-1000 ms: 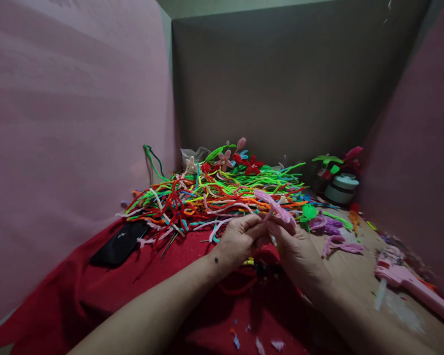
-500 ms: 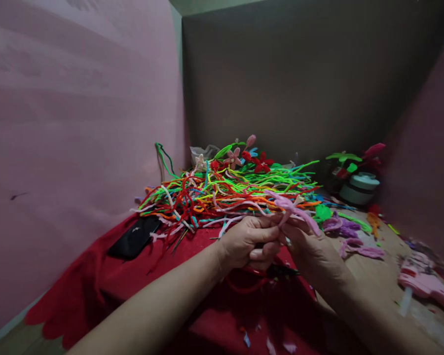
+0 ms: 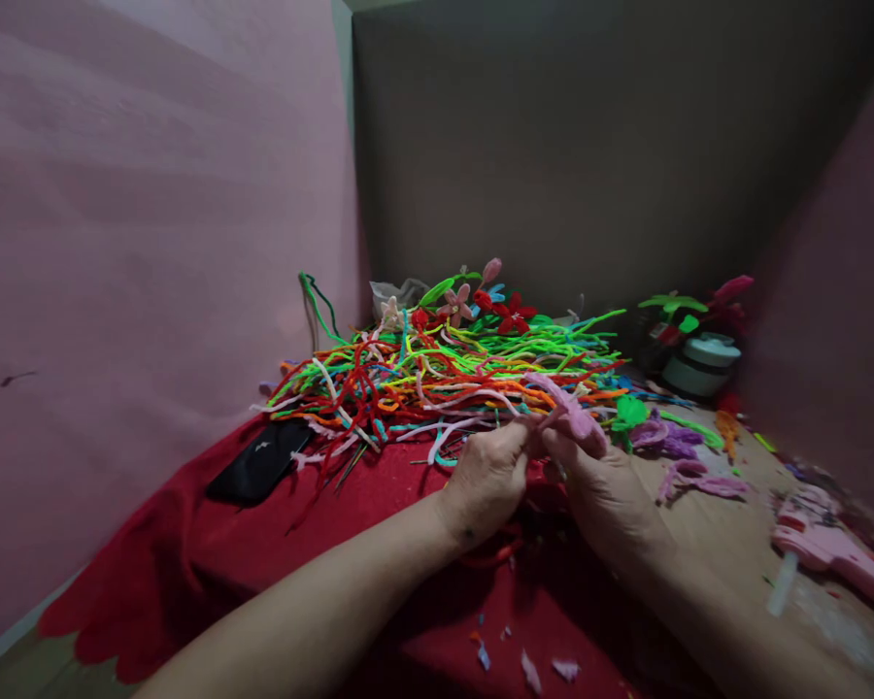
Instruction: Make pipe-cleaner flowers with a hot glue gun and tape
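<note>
Pinched between my two hands is a pink pipe-cleaner piece (image 3: 577, 417) with looped, petal-like parts sticking up. My left hand (image 3: 489, 478) is closed on its lower left side, fingers curled under. My right hand (image 3: 598, 485) grips its base, with the thumb on the near side. Directly behind the hands lies a big heap of colourful pipe cleaners (image 3: 466, 374). Beneath them, partly hidden in shadow, are the red handles of a tool (image 3: 491, 555). More bent pink pipe-cleaner pieces (image 3: 703, 481) lie right of my right hand.
A black phone (image 3: 260, 464) lies at left on the red cloth (image 3: 262, 563). At right is a pink glue gun (image 3: 830, 549); a pale lidded jar (image 3: 701, 365) stands behind. Finished fuzzy flowers (image 3: 514, 314) top the heap. Small scraps (image 3: 530, 670) lie near the front.
The pink piece has turned, its loops now bunched closer together. My left hand has rotated, its back now facing up with fingers hidden. The view has shifted slightly.
</note>
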`<state>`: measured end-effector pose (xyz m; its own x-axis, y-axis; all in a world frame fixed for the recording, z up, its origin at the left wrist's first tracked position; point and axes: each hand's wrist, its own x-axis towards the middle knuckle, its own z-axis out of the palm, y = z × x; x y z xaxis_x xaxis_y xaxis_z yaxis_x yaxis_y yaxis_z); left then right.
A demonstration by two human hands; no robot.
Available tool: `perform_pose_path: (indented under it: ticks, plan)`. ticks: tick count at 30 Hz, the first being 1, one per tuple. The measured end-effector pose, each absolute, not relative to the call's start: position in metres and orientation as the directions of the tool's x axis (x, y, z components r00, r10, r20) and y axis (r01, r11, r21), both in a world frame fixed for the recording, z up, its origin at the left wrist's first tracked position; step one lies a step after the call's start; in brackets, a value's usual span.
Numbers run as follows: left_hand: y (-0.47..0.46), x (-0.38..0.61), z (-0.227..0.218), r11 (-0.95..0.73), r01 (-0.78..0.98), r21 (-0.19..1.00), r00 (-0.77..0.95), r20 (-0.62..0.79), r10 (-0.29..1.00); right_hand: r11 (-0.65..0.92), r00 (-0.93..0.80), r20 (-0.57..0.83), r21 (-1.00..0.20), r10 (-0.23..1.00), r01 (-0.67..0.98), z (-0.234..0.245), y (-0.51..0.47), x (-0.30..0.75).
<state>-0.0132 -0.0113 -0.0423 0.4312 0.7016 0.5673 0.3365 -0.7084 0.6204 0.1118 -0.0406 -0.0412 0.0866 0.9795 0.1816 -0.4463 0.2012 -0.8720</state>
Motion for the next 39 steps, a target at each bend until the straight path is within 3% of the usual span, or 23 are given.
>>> perform_pose_path:
  ticks: [3, 10, 17, 25, 32, 39]
  plan:
    - [-0.013, -0.012, -0.038, -0.620, 0.263, 0.739, 0.385, 0.509, 0.770, 0.198, 0.047, 0.197, -0.882, 0.979, -0.428, -0.038, -0.042, 0.112]
    - [-0.015, -0.012, -0.028, -0.460, 0.136, 0.878, 0.418, 0.370, 0.830, 0.250, 0.085, 0.235, -0.914, 0.968, -0.320, -0.038, -0.041, 0.115]
    - [-0.019, -0.011, -0.020, -0.209, -0.031, 0.977, 0.458, 0.199, 0.867, 0.176, 0.081, 0.157, -0.897, 0.984, -0.405, -0.041, -0.038, 0.117]
    - [-0.022, -0.012, -0.016, 0.032, -0.193, 0.981, 0.499, 0.070, 0.864, 0.162, 0.071, 0.146, -0.880, 0.987, -0.447, -0.043, -0.040, 0.119]
    - [-0.019, -0.016, -0.021, 0.226, -0.348, 0.910, 0.663, 0.068, 0.745, 0.209, 0.040, 0.213, -0.884, 0.976, -0.418, -0.040, -0.041, 0.119]
    - [-0.014, -0.019, -0.022, 0.352, -0.360, 0.864, 0.754, 0.048, 0.655, 0.186, 0.073, 0.172, -0.873, 0.982, -0.451, -0.036, -0.042, 0.117]
